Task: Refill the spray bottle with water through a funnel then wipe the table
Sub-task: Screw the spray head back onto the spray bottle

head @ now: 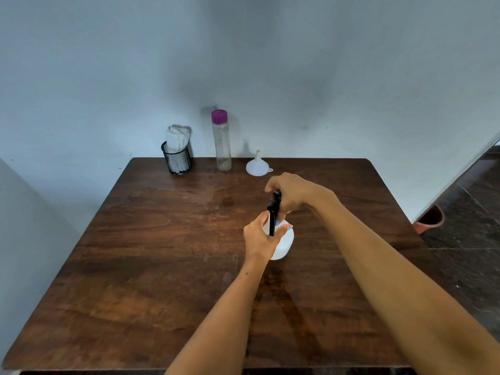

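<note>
Just right of the frame's centre, a white spray bottle (281, 243) stands on the wooden bench (162, 253). The left hand (259, 236) is wrapped around the bottle's body, fingers closed on it to steady it. The right hand (288, 192) is closed over the black trigger head (273, 205) above the bottle, the trigger lever hanging down in front. The step in hand looks like unscrewing or lifting off the spray head to open the neck; whether the head is already free of the neck cannot be told.

At the upper middle of the frame, along the bench's far edge, wait the white funnel (257, 165), resting wide end down, a clear water bottle with a purple cap (221, 142), and a black mesh cup of white tissues (177, 155). Next, the head probably has to be set aside and the funnel turned over and seated in the open neck.
</note>
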